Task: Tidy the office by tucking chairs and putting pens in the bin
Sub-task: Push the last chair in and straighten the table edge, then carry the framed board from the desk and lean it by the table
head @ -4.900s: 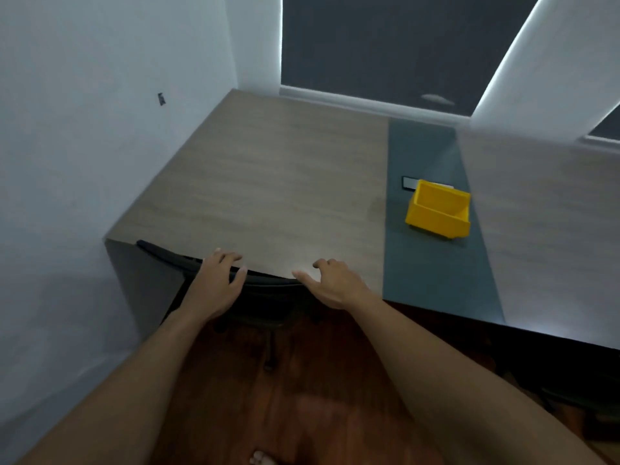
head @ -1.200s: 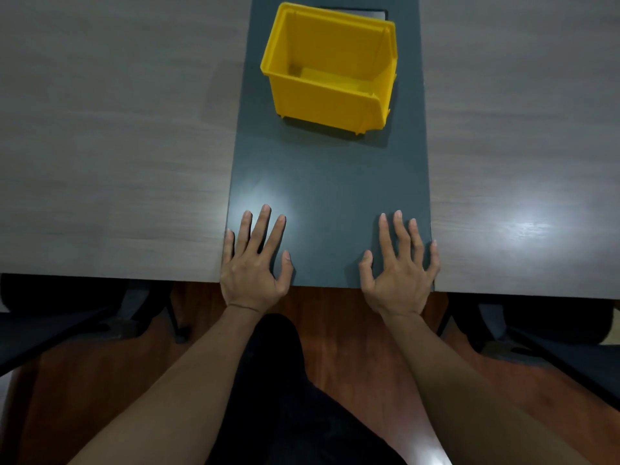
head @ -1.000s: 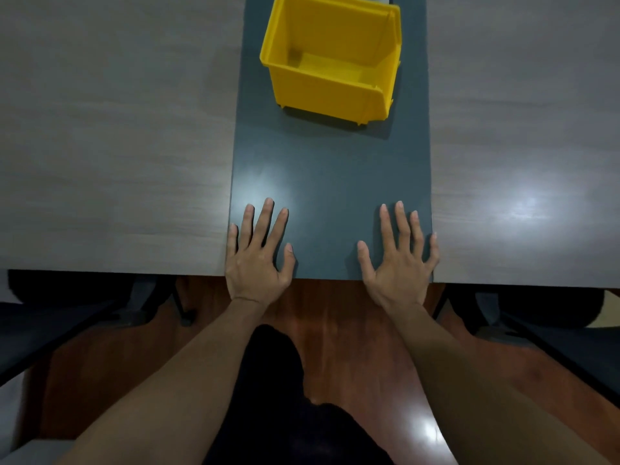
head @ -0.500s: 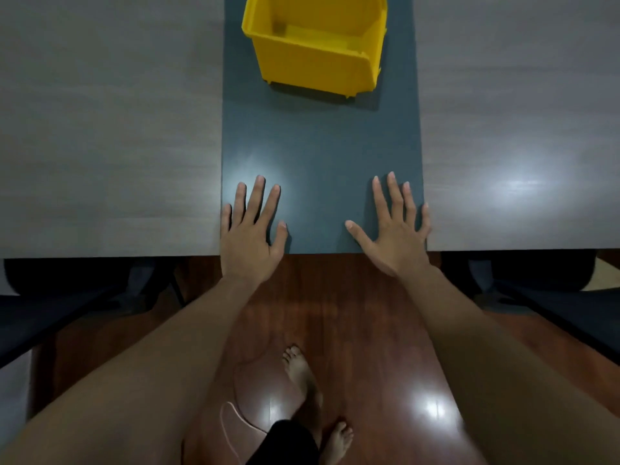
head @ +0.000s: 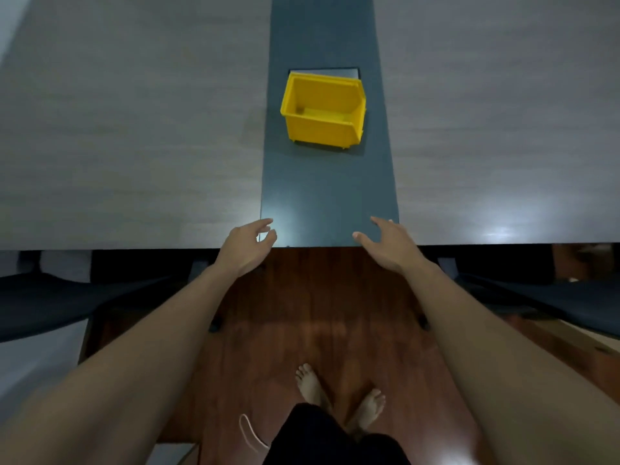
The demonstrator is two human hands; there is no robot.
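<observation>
A yellow bin (head: 322, 111) stands on the dark middle strip of the table (head: 134, 135), well beyond my hands. No pen shows inside it or on the table. My left hand (head: 246, 245) hovers at the table's near edge, fingers loosely curled and apart, holding nothing. My right hand (head: 389, 243) is level with it at the strip's right side, also open and empty. One dark chair (head: 50, 303) sits tucked under the table at the left, another chair (head: 553, 297) at the right.
Red-brown wooden floor (head: 318, 313) fills the gap between the two chairs, with my bare feet (head: 339, 394) on it. A dark flat panel (head: 349, 72) lies on the strip just behind the bin. A pale cord (head: 250, 434) lies by my feet.
My hands lifted off the table strip and drew back to its near edge, fingers curling. The view pulled back from the table, so the bin now sits farther away.
</observation>
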